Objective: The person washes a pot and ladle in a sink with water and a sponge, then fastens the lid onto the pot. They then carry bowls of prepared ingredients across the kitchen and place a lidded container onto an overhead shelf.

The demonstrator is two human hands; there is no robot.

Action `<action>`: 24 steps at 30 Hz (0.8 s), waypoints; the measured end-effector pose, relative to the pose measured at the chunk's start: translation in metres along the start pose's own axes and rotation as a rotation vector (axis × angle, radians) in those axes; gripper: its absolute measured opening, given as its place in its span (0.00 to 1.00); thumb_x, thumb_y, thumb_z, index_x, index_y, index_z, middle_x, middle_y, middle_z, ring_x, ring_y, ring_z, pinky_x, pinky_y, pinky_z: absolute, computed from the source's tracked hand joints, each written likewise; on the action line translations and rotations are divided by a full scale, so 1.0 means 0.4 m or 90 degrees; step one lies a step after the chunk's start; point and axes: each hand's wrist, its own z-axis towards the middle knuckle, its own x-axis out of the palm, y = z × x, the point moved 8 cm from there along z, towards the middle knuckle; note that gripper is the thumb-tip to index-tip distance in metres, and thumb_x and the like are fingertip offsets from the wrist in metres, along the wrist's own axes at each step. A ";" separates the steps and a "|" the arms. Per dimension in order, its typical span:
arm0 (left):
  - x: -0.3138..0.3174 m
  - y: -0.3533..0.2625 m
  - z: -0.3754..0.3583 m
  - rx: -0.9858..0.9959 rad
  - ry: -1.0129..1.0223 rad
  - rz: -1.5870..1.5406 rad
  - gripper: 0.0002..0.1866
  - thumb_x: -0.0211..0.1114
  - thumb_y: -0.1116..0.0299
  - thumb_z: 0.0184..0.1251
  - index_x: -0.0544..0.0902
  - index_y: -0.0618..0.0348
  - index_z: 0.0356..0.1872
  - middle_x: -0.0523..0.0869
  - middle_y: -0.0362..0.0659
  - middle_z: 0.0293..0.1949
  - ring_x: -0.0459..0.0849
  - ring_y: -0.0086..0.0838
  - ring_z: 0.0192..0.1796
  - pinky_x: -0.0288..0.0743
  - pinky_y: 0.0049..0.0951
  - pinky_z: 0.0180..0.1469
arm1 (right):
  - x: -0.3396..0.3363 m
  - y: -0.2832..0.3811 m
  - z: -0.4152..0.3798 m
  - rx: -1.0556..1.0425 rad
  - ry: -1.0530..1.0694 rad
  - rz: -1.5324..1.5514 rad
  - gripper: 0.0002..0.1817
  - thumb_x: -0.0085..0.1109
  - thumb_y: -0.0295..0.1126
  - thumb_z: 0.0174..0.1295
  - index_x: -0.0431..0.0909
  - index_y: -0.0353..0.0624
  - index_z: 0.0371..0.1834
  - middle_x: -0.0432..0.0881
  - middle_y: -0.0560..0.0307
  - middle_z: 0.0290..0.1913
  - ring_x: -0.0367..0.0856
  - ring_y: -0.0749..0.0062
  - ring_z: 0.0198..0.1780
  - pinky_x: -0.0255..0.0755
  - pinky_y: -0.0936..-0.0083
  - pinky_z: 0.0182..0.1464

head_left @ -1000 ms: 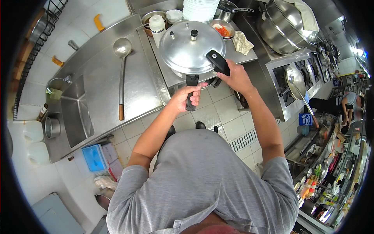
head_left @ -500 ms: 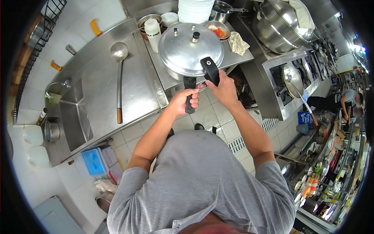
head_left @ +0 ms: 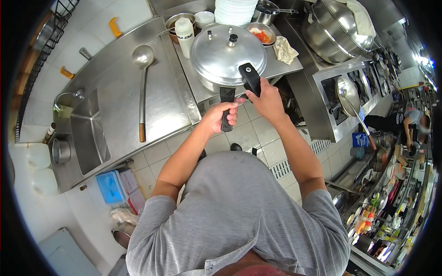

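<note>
A silver pressure cooker (head_left: 206,84) stands on the steel counter in front of me, with its domed lid (head_left: 212,57) on top. My left hand (head_left: 218,118) is closed around the black lower handle (head_left: 227,94) of the pot, fingers wrapped and thumb along it. To the right, my right hand (head_left: 270,102) grips the black lid handle (head_left: 250,77). The two handles point toward me but sit apart at an angle, not lined up. The lid has a black knob (head_left: 233,40) and small valves. My right fingers are partly hidden behind the lid handle.
A white bottle (head_left: 185,39), stacked plates (head_left: 235,11), a bowl of red and white food (head_left: 262,36) and a cloth (head_left: 286,50) surround the cooker. Left lie a long ladle (head_left: 143,92) and a sink (head_left: 90,133). Further right, a stove (head_left: 338,99) and another person (head_left: 410,120).
The camera view has shifted slightly. Both hands keep their grips on the two handles, and the angle between the handles looks about the same.
</note>
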 end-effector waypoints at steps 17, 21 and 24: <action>-0.014 -0.016 0.015 0.054 -0.139 0.081 0.53 0.49 0.13 0.50 0.80 0.58 0.52 0.72 0.36 0.30 0.72 0.24 0.28 0.69 0.25 0.26 | 0.013 0.040 -0.016 0.034 0.030 -0.011 0.28 0.62 0.41 0.67 0.69 0.22 0.55 0.83 0.27 0.35 0.85 0.33 0.40 0.80 0.49 0.42; -0.061 0.005 0.064 0.021 -0.020 0.054 0.53 0.48 0.13 0.49 0.79 0.53 0.57 0.79 0.39 0.37 0.80 0.27 0.36 0.78 0.31 0.35 | 0.058 0.037 -0.032 0.082 0.022 0.054 0.26 0.63 0.42 0.66 0.70 0.26 0.49 0.83 0.28 0.33 0.84 0.32 0.38 0.79 0.48 0.40; 0.032 -0.003 0.038 0.131 -0.168 0.129 0.54 0.46 0.14 0.52 0.73 0.49 0.68 0.80 0.45 0.64 0.80 0.34 0.64 0.74 0.42 0.67 | 0.073 0.106 -0.052 0.078 -0.050 0.024 0.26 0.62 0.44 0.66 0.70 0.27 0.50 0.83 0.30 0.32 0.84 0.31 0.37 0.78 0.48 0.40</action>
